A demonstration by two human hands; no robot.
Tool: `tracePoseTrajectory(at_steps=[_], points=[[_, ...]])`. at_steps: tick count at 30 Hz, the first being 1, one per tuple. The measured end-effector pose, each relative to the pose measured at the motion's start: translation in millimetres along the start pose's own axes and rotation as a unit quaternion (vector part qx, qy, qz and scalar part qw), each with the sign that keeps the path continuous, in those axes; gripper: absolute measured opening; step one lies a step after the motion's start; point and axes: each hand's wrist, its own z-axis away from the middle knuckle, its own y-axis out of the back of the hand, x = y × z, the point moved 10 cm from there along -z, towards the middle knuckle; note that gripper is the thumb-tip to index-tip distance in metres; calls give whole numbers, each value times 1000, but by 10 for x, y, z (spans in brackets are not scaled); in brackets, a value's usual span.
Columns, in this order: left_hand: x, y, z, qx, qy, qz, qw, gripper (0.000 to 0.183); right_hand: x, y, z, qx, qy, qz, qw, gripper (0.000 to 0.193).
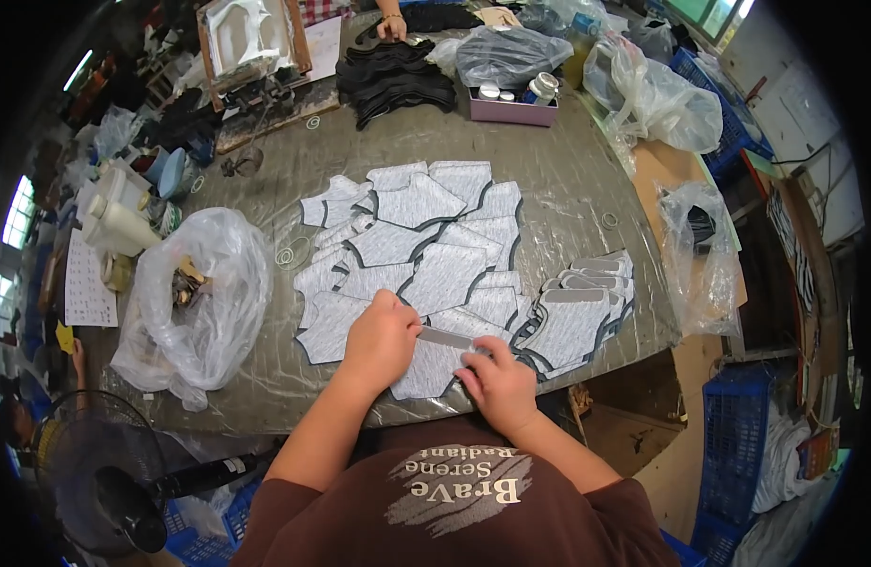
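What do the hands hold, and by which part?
A narrow grey strip, by its ends: left hand at one, right hand at the other. Any grip on the fabric piece is unclear.

light: soft, fairly even across the counter | sources: washed-out windows far left, bright strip upper left | glare: glints on clear bag, left | shadow: under-counter, lower right | focus: grey cloth pieces crisp, centre | edges: bowed, corners black
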Motion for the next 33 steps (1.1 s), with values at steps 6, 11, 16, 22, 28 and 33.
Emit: tracePoseTrajectory(at_steps=[6, 11, 16, 22, 28, 33], points=[[-175, -260, 248, -94, 196, 399, 891, 4, 480, 154, -3, 56, -204, -302, 930, 11], [-480, 201, 222, 7, 133, 120, 984, 30, 1071, 753, 16, 98, -273, -258, 922, 8], [-567, 284, 403, -43, 81, -91, 992, 45, 1476, 1236, -45, 97, -259, -86, 957, 9], [-96, 176, 507, -18, 86, -77, 993, 55, 590, 526, -299, 58, -125, -230, 963, 9], [402, 332, 400, -9, -29, 132, 991, 82, -325, -308, -318, -163, -68, -467, 866, 13], [577, 212, 458, -25, -129, 108, 985, 99, -334, -477, -233, -218, -127, -504, 826, 11]])
